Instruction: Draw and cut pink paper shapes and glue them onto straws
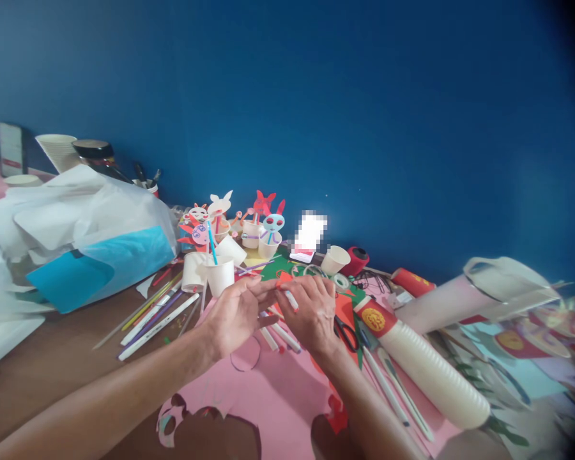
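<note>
1. Our right hand (314,313) clenched a white marker (292,300) above the bench (52,358), slanting down rightward, its upper end hard to make out.
2. We couldn't tell whether our left hand's (234,313) fingers (268,291) held the orange paper (283,279).

Orange piece (284,279) half hidden, pixelated white patch (309,231), blurred sheets (517,358) at right

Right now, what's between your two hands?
In the head view, a white pen and a scrap of orange paper sit between your left hand and right hand.
</note>
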Demonstrator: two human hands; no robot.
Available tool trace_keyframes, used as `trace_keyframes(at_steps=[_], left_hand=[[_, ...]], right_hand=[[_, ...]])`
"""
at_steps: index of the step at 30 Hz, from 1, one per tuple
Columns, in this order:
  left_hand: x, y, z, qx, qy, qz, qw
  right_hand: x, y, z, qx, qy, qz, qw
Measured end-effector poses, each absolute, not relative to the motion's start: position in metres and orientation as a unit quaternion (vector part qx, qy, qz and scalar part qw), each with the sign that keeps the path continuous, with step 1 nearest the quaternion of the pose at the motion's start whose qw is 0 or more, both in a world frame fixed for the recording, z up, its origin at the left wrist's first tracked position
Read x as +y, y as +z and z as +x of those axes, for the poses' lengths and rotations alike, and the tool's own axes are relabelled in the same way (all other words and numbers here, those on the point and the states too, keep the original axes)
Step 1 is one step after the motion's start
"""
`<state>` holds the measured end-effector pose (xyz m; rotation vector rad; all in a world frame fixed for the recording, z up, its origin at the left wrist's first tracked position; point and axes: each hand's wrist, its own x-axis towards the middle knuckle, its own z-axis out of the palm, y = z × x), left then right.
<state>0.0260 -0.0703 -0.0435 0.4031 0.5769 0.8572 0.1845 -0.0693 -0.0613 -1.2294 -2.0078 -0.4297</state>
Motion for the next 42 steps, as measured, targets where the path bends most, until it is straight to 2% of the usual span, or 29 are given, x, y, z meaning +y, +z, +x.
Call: trace_keyframes(at_steps=[5, 8, 15, 18, 22, 28, 30, 36, 42], left_hand=[[-0.069, -0.043, 0.027, 0.283, 0.406, 0.190, 0.848], [-0.067, -0.043, 0.027, 0.283, 0.417, 0.216, 0.836], [-0.062, -0.053, 0.020, 0.397, 0.410, 0.422, 0.704], [-0.057, -0.060, 0.018, 0.456, 0.389, 0.496, 0.628], [-0.053, -0.068, 0.014, 0.479, 0.336, 0.613, 0.531], [-0.069, -0.081, -0.008, 0.541, 0.138, 0.792, 0.247], [-0.078, -0.087, -0.016, 0.551, 0.084, 0.808, 0.192], [-0.093, -0.098, -0.021, 0.529, 0.028, 0.830, 0.176], [-0.092, -0.107, -0.022, 0.519, 0.040, 0.833, 0.185]], right_hand=[[-0.069, -0.063, 0.187, -0.782, -0.152, -0.473, 0.377], [-0.070, -0.060, 0.188, -0.768, -0.095, -0.480, 0.414], [-0.067, -0.053, 0.189, -0.625, 0.293, -0.526, 0.497], [-0.063, -0.052, 0.192, -0.561, 0.382, -0.517, 0.521], [-0.061, -0.052, 0.194, -0.541, 0.406, -0.505, 0.536], [-0.061, -0.054, 0.191, -0.559, 0.406, -0.505, 0.517], [-0.062, -0.055, 0.190, -0.566, 0.414, -0.501, 0.507], [-0.065, -0.054, 0.188, -0.574, 0.415, -0.510, 0.487], [-0.064, -0.057, 0.188, -0.579, 0.420, -0.497, 0.491]])
